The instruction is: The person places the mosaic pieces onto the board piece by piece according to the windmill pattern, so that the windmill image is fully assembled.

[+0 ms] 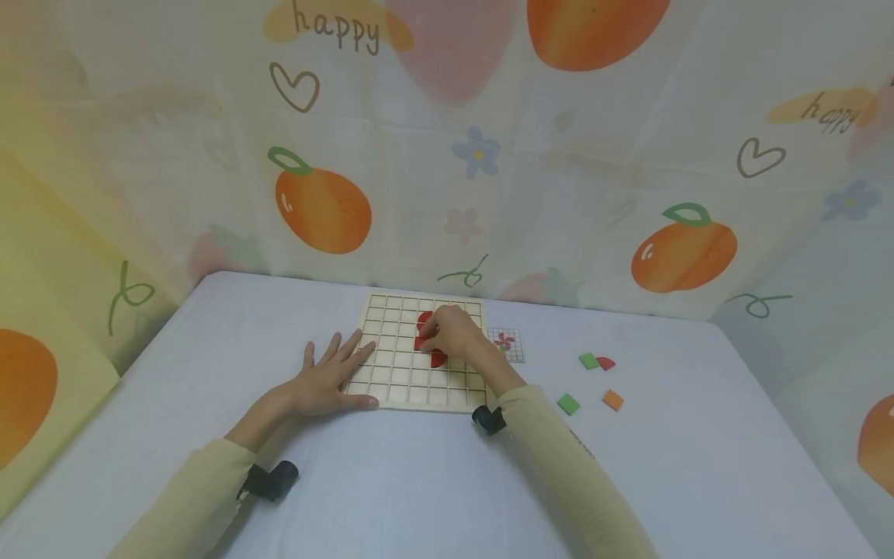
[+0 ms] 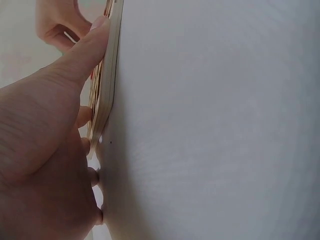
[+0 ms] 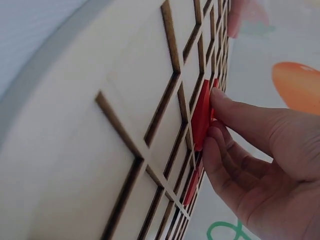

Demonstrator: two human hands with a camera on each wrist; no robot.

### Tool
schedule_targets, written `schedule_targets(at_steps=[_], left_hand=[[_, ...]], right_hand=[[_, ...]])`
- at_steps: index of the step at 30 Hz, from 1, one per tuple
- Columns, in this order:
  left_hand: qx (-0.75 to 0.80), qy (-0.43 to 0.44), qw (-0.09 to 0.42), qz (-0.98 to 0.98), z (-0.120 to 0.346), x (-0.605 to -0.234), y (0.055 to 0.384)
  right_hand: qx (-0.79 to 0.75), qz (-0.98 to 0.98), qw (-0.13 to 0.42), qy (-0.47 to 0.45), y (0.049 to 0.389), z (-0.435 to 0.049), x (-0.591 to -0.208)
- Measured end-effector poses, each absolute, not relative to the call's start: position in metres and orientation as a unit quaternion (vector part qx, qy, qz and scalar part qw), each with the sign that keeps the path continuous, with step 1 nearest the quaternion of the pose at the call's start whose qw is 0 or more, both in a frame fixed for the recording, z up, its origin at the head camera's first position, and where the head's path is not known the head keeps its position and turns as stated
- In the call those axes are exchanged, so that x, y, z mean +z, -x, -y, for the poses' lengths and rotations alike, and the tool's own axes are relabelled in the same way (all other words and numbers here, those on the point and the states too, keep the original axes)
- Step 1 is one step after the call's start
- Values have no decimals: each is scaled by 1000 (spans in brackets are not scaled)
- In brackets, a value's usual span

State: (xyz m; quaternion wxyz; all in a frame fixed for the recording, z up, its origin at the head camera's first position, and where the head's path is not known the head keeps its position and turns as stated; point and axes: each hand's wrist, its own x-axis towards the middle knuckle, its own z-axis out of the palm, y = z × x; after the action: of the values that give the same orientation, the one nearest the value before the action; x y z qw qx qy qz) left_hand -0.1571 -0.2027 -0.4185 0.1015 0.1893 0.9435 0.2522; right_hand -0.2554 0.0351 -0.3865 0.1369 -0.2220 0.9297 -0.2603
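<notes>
A pale wooden grid board (image 1: 391,378) lies on the white table. My left hand (image 1: 317,386) rests at its left front corner with fingers spread; the left wrist view shows the thumb (image 2: 75,65) along the board's edge. Over the middle of the grid, my right hand (image 1: 452,332) pinches a red piece between thumb and fingertips, low at the cells. In the right wrist view, a red piece (image 3: 201,117) stands in front of those fingertips and another red piece (image 3: 191,187) sits in a cell. A red quarter-round piece (image 1: 438,359) shows below the hand, partly covered.
Right of the board lies a small printed pattern card (image 1: 513,345). Farther right are a green square (image 1: 590,361) beside a red quarter-round piece (image 1: 606,363), another green square (image 1: 568,404) and an orange square (image 1: 613,400). A fruit-print curtain (image 1: 559,178) hangs behind the table.
</notes>
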Motion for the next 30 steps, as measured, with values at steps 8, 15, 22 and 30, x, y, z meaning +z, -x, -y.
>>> schedule_targets(at_steps=[8,15,22,30], left_hand=[[248,-188,103,-945,200,-417,157],[244,-181,102,-947,199,-416,155],[248,-181,100,-946,200,-416,156],[253,-183,99,-945,201,-417,156]], right_hand=[[-267,-923,135,241,255,-42,-383],[-264,-918,122,269,256,-58,-374],[-269,-920,127,257,253,-82,-362],[-246,-931,116,245,254,-118,-359]])
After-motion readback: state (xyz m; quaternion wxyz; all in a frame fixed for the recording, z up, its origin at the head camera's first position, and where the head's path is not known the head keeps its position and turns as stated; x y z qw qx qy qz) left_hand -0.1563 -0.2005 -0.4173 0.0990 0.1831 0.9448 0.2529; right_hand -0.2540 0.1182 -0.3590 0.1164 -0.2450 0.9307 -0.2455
